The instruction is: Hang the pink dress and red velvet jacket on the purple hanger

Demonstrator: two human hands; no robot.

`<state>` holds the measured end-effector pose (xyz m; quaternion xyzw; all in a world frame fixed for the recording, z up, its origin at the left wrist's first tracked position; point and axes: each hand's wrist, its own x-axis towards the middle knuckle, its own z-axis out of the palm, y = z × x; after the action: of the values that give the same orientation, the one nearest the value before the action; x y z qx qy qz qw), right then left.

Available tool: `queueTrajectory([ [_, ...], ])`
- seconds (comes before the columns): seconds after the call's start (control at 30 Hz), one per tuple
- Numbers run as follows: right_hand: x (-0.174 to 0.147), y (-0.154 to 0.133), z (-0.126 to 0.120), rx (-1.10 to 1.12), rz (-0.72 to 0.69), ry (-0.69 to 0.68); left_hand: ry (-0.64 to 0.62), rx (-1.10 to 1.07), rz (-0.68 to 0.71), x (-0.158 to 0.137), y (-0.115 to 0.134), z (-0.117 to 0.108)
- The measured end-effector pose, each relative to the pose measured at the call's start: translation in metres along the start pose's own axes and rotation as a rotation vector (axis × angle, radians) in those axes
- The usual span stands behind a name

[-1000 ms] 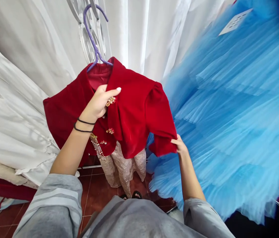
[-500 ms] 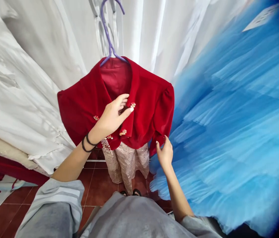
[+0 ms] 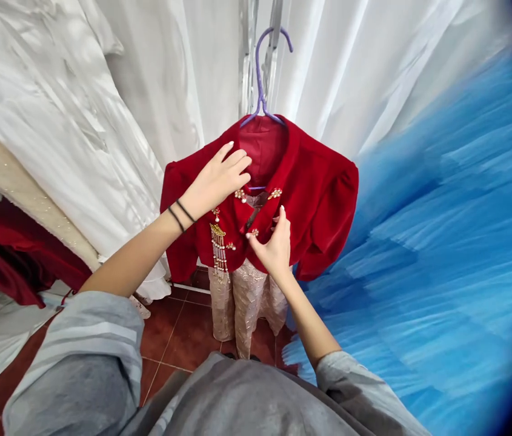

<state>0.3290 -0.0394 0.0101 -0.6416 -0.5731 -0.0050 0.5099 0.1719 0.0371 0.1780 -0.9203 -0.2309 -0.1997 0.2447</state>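
While the red jacket [image 3: 308,188] is hanging from the purple hanger [image 3: 260,75], its collar is sitting just under the hanger's neck and its front is gaping around the hanger's lower bar. L hand [image 3: 217,181] is hovering over or resting on the collar's L side, thumb & fingers apart, gripping nothing visible. R hand [image 3: 274,249] is reaching to the front's lower part, thumb by the lower clasp [image 3: 254,232], thumb & index apart; can't tell if hidden fingers are pressing the cloth. Step seems to be tidying the front: best be steadying the L lapel w/ flat fingers while R is easing the other edge level. Handling plain cloth, not gems, is prob. safer, esp. nr the tassel brooch [image 3: 219,248], b/c its strands are dangling over the pale fabric [image 3: 245,297] & could be snagging.
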Motion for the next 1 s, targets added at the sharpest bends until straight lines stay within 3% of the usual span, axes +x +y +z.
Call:
queueTrajectory([
  [0.07, 0.008, 0.009, 0.003, 0.01, 0.035, 0.013, 0.039, 0.097, -0.02, 0.013, -0.005, -0.007],
  [0.2, 0.005, 0.019, 0.007, 0.136, -0.012, 0.094, 0.282, 0.081, -0.147, 0.024, -0.014, -0.011],
  [0.3, -0.012, 0.021, 0.019, 0.18, -0.109, 0.219, 0.255, 0.068, -0.119, 0.025, -0.011, 0.009],
  [0.43, -0.023, 0.036, 0.042, 0.002, -0.309, 0.146, 0.26, 0.083, -0.07, 0.023, -0.005, 0.038],
  [0.53, -0.015, 0.051, 0.047, -0.012, -0.266, 0.158, 0.24, 0.026, -0.006, 0.022, -0.004, 0.045],
  [0.63, -0.005, 0.053, 0.032, 0.07, -0.265, 0.244, 0.166, -0.044, 0.043, 0.022, -0.005, 0.044],
  [0.73, -0.009, 0.029, 0.002, 0.152, -0.255, 0.406, 0.144, -0.09, 0.022, 0.025, -0.005, 0.041],
  [0.83, -0.021, -0.019, -0.018, 0.304, -0.198, 0.539, 0.189, -0.137, -0.001, 0.033, -0.001, 0.04],
  [0.9, -0.025, -0.049, -0.01, 0.411, -0.242, 0.505, 0.213, -0.174, -0.023, 0.04, 0.0, 0.043],
  [1.0, -0.014, -0.064, 0.03, 0.48, -0.312, 0.25, 0.17, -0.225, -0.057, 0.046, -0.005, 0.049],
])
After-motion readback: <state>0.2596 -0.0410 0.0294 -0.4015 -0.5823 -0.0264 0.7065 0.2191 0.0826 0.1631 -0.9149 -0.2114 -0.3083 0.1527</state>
